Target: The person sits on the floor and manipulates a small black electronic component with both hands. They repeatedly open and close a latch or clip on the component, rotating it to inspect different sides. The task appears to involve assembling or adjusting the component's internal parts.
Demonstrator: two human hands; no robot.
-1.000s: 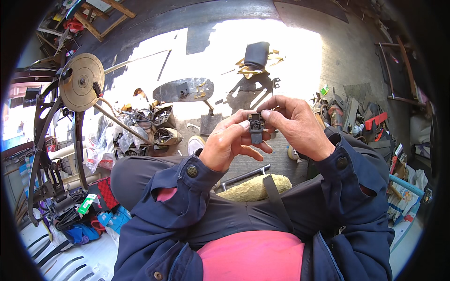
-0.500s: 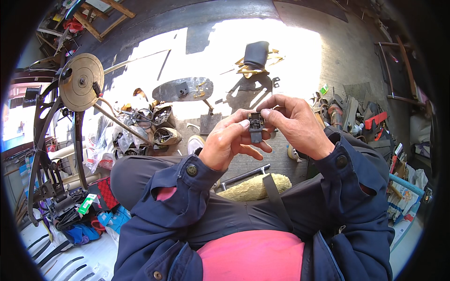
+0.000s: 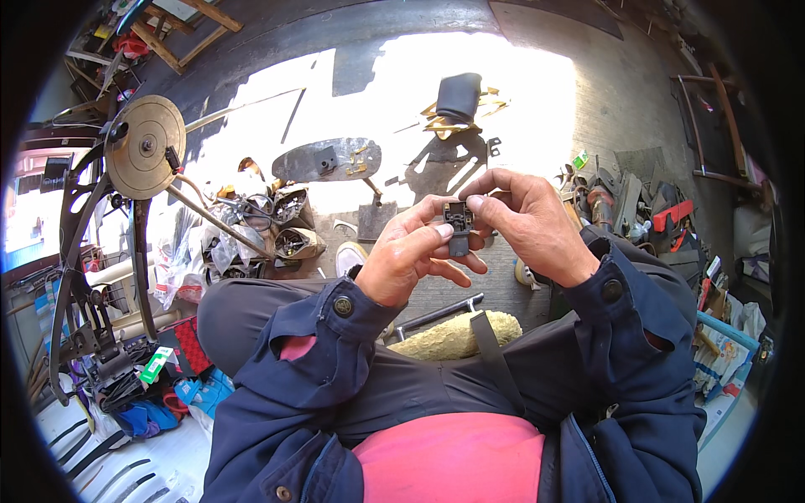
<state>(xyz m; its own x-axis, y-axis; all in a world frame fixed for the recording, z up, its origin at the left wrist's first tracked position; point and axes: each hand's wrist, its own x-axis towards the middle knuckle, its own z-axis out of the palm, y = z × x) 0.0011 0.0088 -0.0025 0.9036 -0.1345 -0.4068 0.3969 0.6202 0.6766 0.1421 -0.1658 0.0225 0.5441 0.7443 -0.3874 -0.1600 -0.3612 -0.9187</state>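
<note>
A small black housing (image 3: pixel 459 225) with an open recess and brassy bits inside is held in front of me, above my lap. My left hand (image 3: pixel 404 256) grips it from the left. The left thumb rests on its face while other fingers lie behind and below it. My right hand (image 3: pixel 532 220) is closed at the housing's upper right corner, thumb and forefinger pinched there. Whether a tiny part sits between those fingertips is hidden. Below, across my lap, lies a yellowish fuzzy roll (image 3: pixel 457 337) beside a dark bar (image 3: pixel 440 315).
At left stands a machine with a round brown wheel (image 3: pixel 146 147). Bags of metal parts (image 3: pixel 295 226) sit beyond my left knee. Ahead are an oval dark plate (image 3: pixel 327 159) and a stool with a dark pad (image 3: pixel 459 98). Scrap and tools, including a red piece (image 3: pixel 672 215), lie right.
My left thumb has slid slightly down and right on the face of the housing, showing more of its upper recess. The right hand stays almost still.
</note>
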